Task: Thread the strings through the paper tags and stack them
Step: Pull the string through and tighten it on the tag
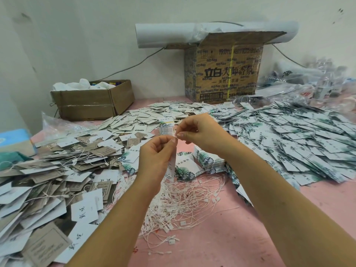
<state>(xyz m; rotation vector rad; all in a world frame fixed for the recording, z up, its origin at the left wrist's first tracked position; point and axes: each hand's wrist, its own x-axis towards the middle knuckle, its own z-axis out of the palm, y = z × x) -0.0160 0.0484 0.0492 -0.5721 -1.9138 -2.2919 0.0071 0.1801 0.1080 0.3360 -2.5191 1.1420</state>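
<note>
Left hand [156, 157] pinches white rectangular paper tag [172, 164] by its top edge, over the pink desk's [221, 237] middle. Right hand [200, 132] pinches the same edge. Tangled thin white strings [183, 201] lie beneath. Open room only along the desk's near edge.

I see one white paper tag [172, 162] hanging edge-on, its top end pinched between my left grip [156, 157] and right grip [200, 132]. Beneath it a loose tangle of white strings [183, 199] with small clasps sprawls on the pink table [240, 237]. A neat stack of leaf-printed white tags [210, 160] sits just to the right. The strung grey and white tags [48, 180] lie heaped at left.
</note>
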